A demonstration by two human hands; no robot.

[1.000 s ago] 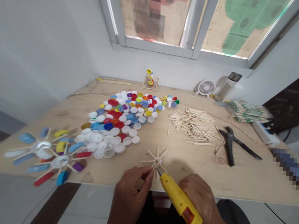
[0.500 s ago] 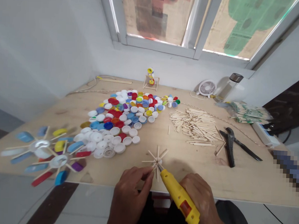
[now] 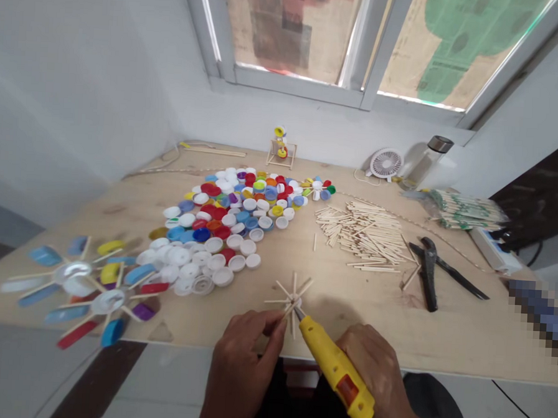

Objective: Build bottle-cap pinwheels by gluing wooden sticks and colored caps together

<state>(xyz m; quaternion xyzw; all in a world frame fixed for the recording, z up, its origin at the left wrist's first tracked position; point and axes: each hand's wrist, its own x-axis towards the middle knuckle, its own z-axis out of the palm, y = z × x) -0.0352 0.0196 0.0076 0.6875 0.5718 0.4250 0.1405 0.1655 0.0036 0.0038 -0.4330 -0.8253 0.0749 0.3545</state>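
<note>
A small star of thin wooden sticks (image 3: 293, 295) lies near the front edge of the plywood table (image 3: 348, 312). My left hand (image 3: 245, 369) pinches one stick of it between thumb and fingertips. My right hand (image 3: 380, 376) is wrapped round a yellow glue gun (image 3: 338, 371), whose nozzle touches the middle of the star.
A heap of coloured bottle caps (image 3: 226, 225) covers the middle left. A pile of short wooden sticks (image 3: 364, 232) lies to the right, with black pliers (image 3: 429, 270) beside it. Two finished cap-and-stick wheels (image 3: 92, 286) sit at the left edge. A small white fan (image 3: 385, 163) and a bottle (image 3: 426, 157) stand at the back.
The glue gun's nozzle has shifted slightly up towards the centre of the stick star. My left hand has stayed pinched on the stick.
</note>
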